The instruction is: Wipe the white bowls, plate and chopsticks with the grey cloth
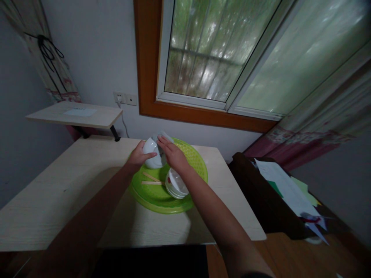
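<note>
My left hand [138, 157] grips a white bowl [151, 156], tilted on its side above a round green tray [199, 166]; the thumb lies across the bowl's outside. With fingers extended together, my right hand [173, 154] presses a pale grey cloth [165, 135] to the bowl's right side. Part of the cloth is hidden under that hand. Below my right wrist, a small stack of white bowls [175, 187] stands on the tray, partly covered by my forearm. Wooden chopsticks [152, 183] lie on the tray to the left of the stack.
The tray rests on a light wooden desk [87, 166]. A raised shelf [52, 115] with a paper sheet [80, 112] stands at the desk's back left. Behind are a wall socket [124, 99] and a window [208, 58]. Dark brown furniture [261, 197] bearing papers [284, 183] is at right.
</note>
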Tool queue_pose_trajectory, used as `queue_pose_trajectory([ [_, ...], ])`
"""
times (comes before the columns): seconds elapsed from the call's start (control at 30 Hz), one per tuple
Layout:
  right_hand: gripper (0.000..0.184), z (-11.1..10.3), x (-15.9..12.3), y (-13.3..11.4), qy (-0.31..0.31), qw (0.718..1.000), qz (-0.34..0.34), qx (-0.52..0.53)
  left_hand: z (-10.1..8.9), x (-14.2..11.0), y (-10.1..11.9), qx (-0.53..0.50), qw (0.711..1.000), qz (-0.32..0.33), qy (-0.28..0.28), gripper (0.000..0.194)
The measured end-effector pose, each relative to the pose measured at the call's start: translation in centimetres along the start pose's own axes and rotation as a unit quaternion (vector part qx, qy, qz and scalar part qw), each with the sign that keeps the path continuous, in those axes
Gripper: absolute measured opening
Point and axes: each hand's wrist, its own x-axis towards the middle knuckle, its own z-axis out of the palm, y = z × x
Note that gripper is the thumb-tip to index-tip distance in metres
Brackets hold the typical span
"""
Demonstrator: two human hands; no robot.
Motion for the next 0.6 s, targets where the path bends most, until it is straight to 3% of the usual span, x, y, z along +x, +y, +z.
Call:
queue_pose_trajectory([
  [0.17,0.048,0.0,0.5,-1.5,-0.047,0.996,-0.074,0.003,0.1,0.2,-0.4,-0.010,0.999,0.036,-0.038,0.070],
  [0.27,0.047,-0.2,0.6,-1.9,-0.051,0.996,-0.079,-0.013,0.2,0.1,-0.2,0.012,0.997,0.058,-0.043,0.073],
  [0.4,0.054,-0.5,0.7,-1.2,-0.018,0.999,-0.030,-0.025,0.2,-0.2,0.4,0.079,0.995,0.041,-0.045,0.070],
  [0.6,0.067,-0.5,-0.1,1.4,0.048,0.992,0.116,-0.005,0.0,-0.6,1.1,0.185,0.981,0.044,-0.039,0.058],
])
